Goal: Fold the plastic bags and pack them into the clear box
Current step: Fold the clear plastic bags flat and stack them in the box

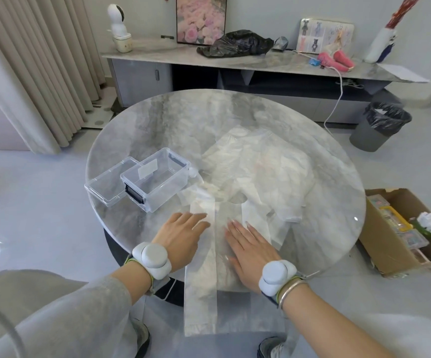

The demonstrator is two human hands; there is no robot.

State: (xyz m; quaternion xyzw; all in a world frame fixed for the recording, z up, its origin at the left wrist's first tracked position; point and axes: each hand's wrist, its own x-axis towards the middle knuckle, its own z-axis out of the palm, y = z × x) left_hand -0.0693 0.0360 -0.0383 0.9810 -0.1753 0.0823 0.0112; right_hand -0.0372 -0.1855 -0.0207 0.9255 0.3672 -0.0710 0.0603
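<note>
A translucent white plastic bag [204, 280] lies flat as a long strip at the near edge of the round marble table [173, 120], and its lower end hangs over the rim. My left hand [181, 236] lies flat with straight fingers at the strip's left edge. My right hand [250, 249] presses flat on the strip's right part. Behind them sits a loose pile of more white plastic bags [258, 166]. The clear box [157, 179] stands open at the table's left, with its lid [108, 182] lying beside it.
A cardboard box [400, 228] with mixed items stands on the floor at the right. A grey bin [379, 125] with a black liner is farther back right. A long sideboard [261, 65] behind the table holds a black bag and other objects.
</note>
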